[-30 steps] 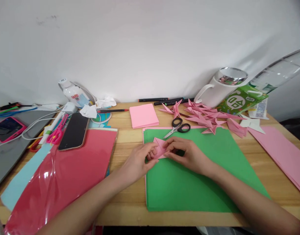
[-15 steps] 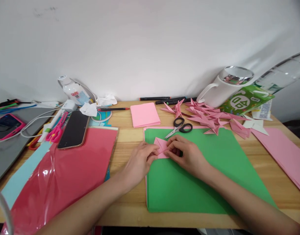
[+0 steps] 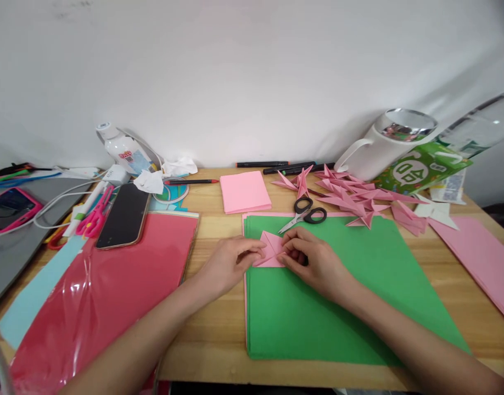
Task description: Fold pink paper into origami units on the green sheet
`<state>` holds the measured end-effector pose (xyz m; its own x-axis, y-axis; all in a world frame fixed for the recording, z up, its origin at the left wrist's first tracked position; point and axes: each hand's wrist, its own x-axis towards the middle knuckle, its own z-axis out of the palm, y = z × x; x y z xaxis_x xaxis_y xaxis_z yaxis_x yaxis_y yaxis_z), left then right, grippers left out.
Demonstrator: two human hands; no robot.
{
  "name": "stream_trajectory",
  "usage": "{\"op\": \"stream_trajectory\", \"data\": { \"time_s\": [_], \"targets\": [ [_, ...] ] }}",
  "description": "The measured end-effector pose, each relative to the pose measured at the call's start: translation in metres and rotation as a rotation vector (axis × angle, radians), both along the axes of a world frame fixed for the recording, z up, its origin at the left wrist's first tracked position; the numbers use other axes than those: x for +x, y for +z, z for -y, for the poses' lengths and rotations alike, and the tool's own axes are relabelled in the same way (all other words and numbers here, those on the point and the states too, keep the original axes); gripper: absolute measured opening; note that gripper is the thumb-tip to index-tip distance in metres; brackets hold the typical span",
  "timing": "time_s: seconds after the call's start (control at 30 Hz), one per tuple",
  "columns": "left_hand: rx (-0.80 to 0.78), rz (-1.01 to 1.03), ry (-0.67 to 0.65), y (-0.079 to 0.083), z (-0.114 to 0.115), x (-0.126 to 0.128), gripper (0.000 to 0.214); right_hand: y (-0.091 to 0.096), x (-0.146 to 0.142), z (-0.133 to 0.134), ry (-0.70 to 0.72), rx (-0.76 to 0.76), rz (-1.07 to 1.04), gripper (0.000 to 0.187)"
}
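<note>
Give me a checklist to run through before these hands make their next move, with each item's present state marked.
1. Left hand at the left side of the folded pink paper: ok.
2. Right hand at the paper's right side: ok.
3. Paper backed by a flat surface: ok, it is over the green sheets.
4. Scissors well away from the hands: not ok, the tips lie close to the right hand.
5. Pink square stack apart from both hands: ok.
6. Creases pressed sharp underneath: cannot tell, the underside is hidden.
</note>
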<state>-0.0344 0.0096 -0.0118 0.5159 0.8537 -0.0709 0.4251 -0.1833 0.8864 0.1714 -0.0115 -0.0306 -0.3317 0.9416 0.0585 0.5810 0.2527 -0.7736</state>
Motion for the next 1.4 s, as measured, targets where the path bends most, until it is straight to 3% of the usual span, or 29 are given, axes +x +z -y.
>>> {"op": "stream_trajectory", "data": {
  "time_s": [0.2,0.47,0.83,1.2,1.4],
  "targets": [
    [-0.066,0.075,0.086,-0.009,0.003,0.002,0.029,0.002,-0.001,-0.001,-0.003,-0.006,0.000,0.011],
    [0.120,-0.043,0.028,-0.008,0.005,0.003,0.026,0.003,-0.001,-0.001,-0.012,-0.013,-0.008,0.012],
    [0.211,-0.077,-0.001,-0.006,0.011,0.009,0.020,0.005,-0.001,-0.002,-0.004,-0.043,-0.005,0.010],
    [0.146,-0.151,-0.116,0.005,0.006,0.001,0.038,0.004,-0.001,-0.002,-0.002,-0.003,0.020,0.011],
    [0.166,-0.148,-0.102,0.006,0.010,0.001,0.049,0.003,-0.001,-0.001,-0.007,-0.003,0.014,0.012]
  ]
}}
